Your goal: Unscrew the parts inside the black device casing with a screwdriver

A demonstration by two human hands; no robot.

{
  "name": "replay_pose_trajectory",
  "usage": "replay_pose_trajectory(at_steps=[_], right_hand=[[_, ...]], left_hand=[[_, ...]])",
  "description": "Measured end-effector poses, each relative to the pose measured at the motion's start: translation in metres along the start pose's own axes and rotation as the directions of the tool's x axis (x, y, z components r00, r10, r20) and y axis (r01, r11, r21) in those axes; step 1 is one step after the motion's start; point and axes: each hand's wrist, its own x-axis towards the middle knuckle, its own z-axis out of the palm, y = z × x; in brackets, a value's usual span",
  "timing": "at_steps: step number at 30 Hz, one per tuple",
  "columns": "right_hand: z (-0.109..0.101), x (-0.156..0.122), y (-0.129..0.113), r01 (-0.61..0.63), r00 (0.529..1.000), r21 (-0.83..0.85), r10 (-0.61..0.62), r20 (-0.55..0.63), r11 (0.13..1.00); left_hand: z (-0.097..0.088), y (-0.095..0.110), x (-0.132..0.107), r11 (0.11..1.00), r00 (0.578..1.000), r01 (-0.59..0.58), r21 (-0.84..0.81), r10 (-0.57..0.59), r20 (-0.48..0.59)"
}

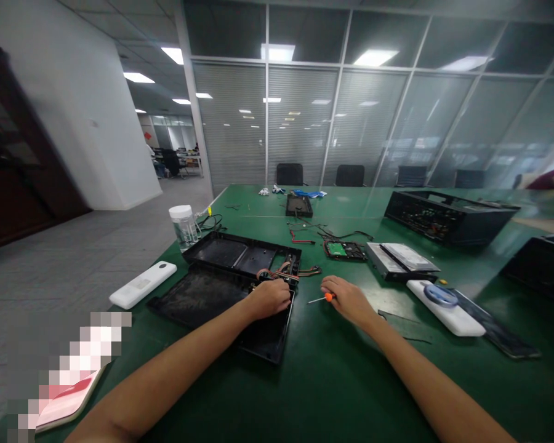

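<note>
Resting at right side of black casing (198,296), left hand (270,298) is seen with fingers curled, just beside multicoloured wires (277,275); whether anything is pinched cannot be told. Orange-handled screwdriver (329,297) is gripped by right hand (349,301), shaft pointed left toward casing. Casing is laid on green table (351,381); black component (346,250) (green board (337,248) facing up) is placed beyond right hand.

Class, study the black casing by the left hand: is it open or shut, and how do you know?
Open: the black casing lies spread out, its inside bared and coloured wires showing near the left hand.
</note>
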Motion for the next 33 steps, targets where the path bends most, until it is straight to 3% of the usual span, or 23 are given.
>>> replay_pose_trajectory(at_steps=[12, 18, 22, 24, 28, 31, 33], right_hand=[[-0.003, -0.001, -0.001, -0.073, 0.997, 0.033, 0.072, 0.019, 0.997], [0.007, -0.001, 0.009, -0.385, 0.92, 0.292, 0.389, 0.049, 0.875], [0.006, 0.001, 0.017, -0.339, 0.916, 0.453, 0.399, -0.041, 0.825], [0.001, 0.002, 0.017, -0.306, 0.914, 0.578, 0.404, -0.045, 0.757], [-0.013, 0.001, 0.011, -0.285, 0.86, 0.761, 0.506, -0.064, 0.582], [-0.016, -0.001, 0.003, -0.26, 0.821, 0.789, 0.558, -0.123, 0.557], [-0.014, -0.001, -0.002, -0.255, 0.831, 0.785, 0.543, -0.121, 0.564]], left_hand=[[-0.002, -0.001, -0.002, 0.992, 0.999, 0.035, -0.119, -0.034, 0.009], [-0.012, -0.008, -0.004, 0.969, 0.988, -0.148, -0.198, 0.155, 0.016], [-0.012, -0.01, -0.004, 0.968, 0.984, -0.162, -0.193, 0.172, 0.036], [-0.011, -0.01, -0.004, 0.966, 0.984, -0.162, -0.204, 0.174, 0.043], [-0.01, -0.01, -0.006, 0.968, 0.997, -0.056, -0.244, 0.066, 0.034], [-0.011, -0.009, -0.007, 0.948, 0.998, 0.066, -0.31, -0.062, 0.021], [-0.011, -0.008, -0.007, 0.928, 0.995, 0.099, -0.359, -0.095, 0.029]])
